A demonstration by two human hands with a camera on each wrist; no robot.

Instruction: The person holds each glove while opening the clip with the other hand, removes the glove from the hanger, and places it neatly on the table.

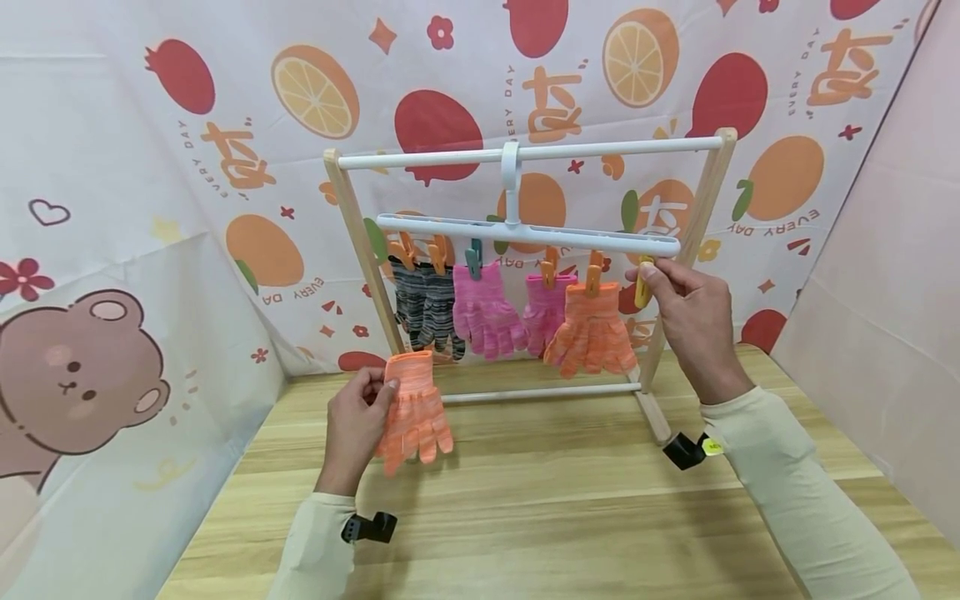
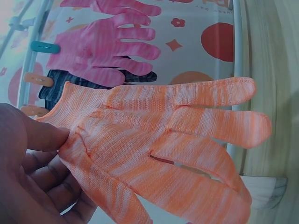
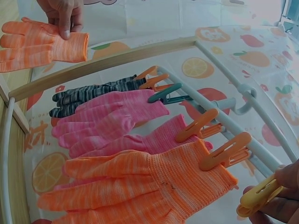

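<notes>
My left hand [image 1: 358, 425] pinches an orange knit glove [image 1: 415, 412] near its cuff, thumb on the front, fingers hanging down. At the right end of the white hanger [image 1: 592, 240], my right hand [image 1: 693, 321] holds a yellow clothespin [image 1: 642, 285] between thumb and fingers. Another orange glove [image 3: 135, 182] hangs beside that clothespin from an orange clothespin [image 3: 226, 151]. Farther left on the hanger are two pink gloves [image 1: 487, 312], one under a teal clothespin [image 1: 473, 258], and a pair of grey-black striped gloves [image 1: 423, 304].
The hanger hooks over the top bar [image 1: 615, 150] of a wooden-legged rack standing on a wood-grain table [image 1: 525, 517]. A fruit-print cloth [image 1: 465, 50] covers the wall behind. A lower white bar [image 1: 540, 393] spans the rack near the tabletop.
</notes>
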